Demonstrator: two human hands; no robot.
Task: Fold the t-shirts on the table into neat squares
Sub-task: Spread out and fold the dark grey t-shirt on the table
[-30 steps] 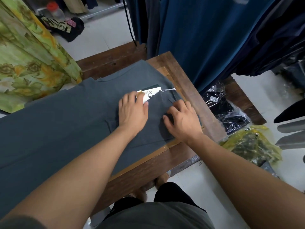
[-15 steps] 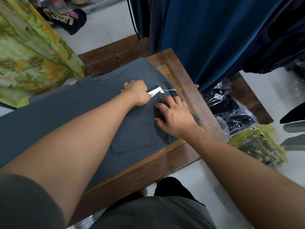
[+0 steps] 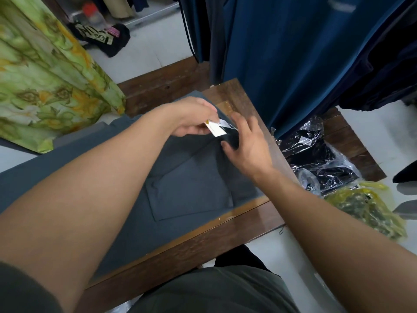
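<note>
A dark grey t-shirt [image 3: 191, 190] lies spread over a wooden table [image 3: 248, 213], one part folded over near the right end. A white hang tag [image 3: 216, 128] on a thin string sits at its far right corner. My left hand [image 3: 191, 119] is raised over that corner and pinches the tag between thumb and fingers. My right hand [image 3: 247, 141] hovers just right of the tag, fingers spread, its thumb touching the lifted dark edge of the shirt.
Blue garments [image 3: 282, 53] hang close behind the table's right end. Plastic-wrapped dark clothes [image 3: 316, 154] and a yellow bag [image 3: 365, 206] lie on the floor at right. A green floral cloth [image 3: 45, 75] hangs at left.
My left hand has lifted off the shirt and taken the tag up between its fingers. My right hand has come off the fabric and moved up toward the tag.
</note>
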